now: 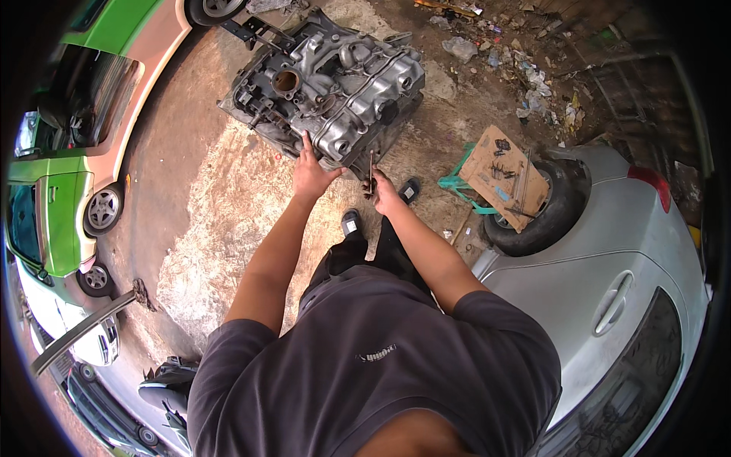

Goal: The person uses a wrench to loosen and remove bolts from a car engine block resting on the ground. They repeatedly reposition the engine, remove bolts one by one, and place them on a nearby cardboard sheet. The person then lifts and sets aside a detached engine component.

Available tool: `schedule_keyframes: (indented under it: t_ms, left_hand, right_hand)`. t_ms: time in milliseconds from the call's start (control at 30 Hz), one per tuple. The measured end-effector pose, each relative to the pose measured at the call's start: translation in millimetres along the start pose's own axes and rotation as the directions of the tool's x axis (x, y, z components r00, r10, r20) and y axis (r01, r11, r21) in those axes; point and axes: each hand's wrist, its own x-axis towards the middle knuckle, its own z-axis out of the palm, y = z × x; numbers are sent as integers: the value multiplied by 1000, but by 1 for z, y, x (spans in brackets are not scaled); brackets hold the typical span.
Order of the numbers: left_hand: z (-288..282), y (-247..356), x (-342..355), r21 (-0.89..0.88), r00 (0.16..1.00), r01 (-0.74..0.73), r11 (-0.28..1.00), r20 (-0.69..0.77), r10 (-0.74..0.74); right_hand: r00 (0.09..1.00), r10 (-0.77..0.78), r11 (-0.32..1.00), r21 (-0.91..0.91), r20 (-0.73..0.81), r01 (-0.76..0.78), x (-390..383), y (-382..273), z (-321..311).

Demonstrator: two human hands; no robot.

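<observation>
Touching the near edge of a grey metal engine (343, 95), set on the ground (202, 236), with the left hand (308, 177), grip spread loose. Clasping a slim metal tool (371, 161) in the right hand (386, 196), grip closed around it, just off the engine's near side. To the engine's right and nearer: a cardboard sheet (478, 171) bearing small dark parts (501, 146), beside a tyre (525, 240).

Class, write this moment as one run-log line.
left hand: at engine; right hand: holding metal tool; cardboard: small parts on top
</observation>
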Motion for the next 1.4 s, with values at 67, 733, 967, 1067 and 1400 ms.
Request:
schedule_keyframes:
  t_ms: [67, 733, 967, 1067, 1400]
  left_hand:
    - [0, 0, 1, -13, 999, 25, 1000, 36, -24]
    - [-9, -1, 4, -15, 980, 66, 998, 189, -61]
    - [-10, -2, 5, -23, 971, 96, 995, 220, -89]
    - [-8, -2, 5, -34, 979, 81, 996, 193, -73]
    - [-7, -6, 2, -63, 994, 33, 998, 110, -26]
  right_hand:
    - [1000, -3, 1000, 8, 31, 3, 7, 2, 6]
    - [959, -171, 571, -771, 224, 282, 50, -48, -25]
    - [692, -359, -624, -712, 626, 321, 19, -156, -5]
    - [665, -371, -702, -665, 648, 256, -9, -164, 9]
    - [594, -595, -552, -813, 541, 186, -54, -112, -12]
